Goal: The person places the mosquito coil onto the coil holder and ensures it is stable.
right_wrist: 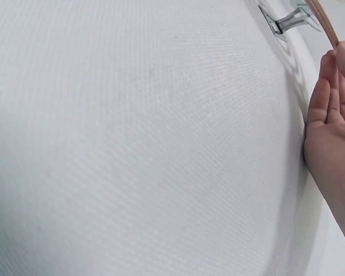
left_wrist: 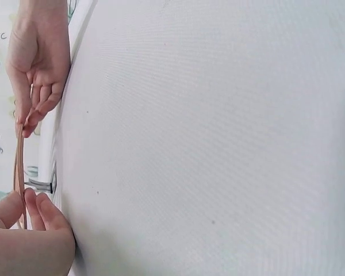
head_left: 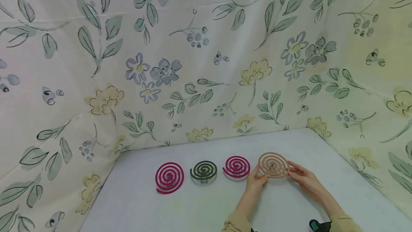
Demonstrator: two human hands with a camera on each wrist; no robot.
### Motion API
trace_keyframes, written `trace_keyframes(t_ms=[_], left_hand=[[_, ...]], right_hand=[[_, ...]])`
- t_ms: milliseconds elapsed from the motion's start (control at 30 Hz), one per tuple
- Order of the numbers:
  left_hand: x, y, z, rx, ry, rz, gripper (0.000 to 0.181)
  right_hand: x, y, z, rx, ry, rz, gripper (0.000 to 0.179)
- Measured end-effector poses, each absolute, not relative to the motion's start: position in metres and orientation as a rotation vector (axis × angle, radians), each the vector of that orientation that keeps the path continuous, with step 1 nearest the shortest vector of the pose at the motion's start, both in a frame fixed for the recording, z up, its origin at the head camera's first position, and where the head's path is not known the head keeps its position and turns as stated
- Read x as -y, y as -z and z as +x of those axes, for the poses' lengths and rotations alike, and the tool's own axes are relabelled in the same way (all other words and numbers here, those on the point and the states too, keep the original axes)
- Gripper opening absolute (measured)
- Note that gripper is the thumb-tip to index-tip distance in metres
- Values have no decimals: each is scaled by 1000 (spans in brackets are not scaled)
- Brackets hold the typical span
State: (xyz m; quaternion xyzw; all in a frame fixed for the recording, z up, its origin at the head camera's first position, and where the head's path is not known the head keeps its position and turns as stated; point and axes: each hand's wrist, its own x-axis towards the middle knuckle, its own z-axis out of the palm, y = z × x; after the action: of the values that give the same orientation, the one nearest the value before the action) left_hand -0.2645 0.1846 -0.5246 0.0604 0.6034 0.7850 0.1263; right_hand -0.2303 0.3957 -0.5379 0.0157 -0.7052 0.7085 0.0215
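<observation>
A tan mosquito coil [head_left: 273, 165] lies flat at the right end of a row of coils, raised above the white table. My left hand [head_left: 255, 184] pinches its left edge between thumb and fingers. At the opposite edge, my right hand [head_left: 307, 182] pinches the rim. Under the coil, a small metal stand [left_wrist: 41, 186] shows in the left wrist view; whether the two touch is hard to tell. The right wrist view shows the same stand [right_wrist: 293, 20] beside the coil's edge [right_wrist: 323, 22] and my right fingers.
Left of my hands are a magenta coil [head_left: 236, 167], a dark green coil [head_left: 204, 170] and a larger magenta coil [head_left: 169, 177]. A clip-like stand [head_left: 204, 181] shows below the green one. Floral cloth [head_left: 193, 63] hangs behind the white table [head_left: 135, 207].
</observation>
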Motion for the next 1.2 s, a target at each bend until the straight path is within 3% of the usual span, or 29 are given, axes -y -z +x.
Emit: trace_keyframes(t_ms=[267, 567, 1200], left_hand=[[-187, 527, -266, -1784, -2325, 101, 59], [-194, 534, -268, -1804, -2386, -65, 54], [-196, 529, -265, -1731, -2423, 25, 55]], right_hand=[[-390, 545, -232, 2092, -2200, 102, 52], [-385, 544, -230, 2090, -2200, -13, 53], [-390, 543, -230, 2091, -2173, -66, 51]])
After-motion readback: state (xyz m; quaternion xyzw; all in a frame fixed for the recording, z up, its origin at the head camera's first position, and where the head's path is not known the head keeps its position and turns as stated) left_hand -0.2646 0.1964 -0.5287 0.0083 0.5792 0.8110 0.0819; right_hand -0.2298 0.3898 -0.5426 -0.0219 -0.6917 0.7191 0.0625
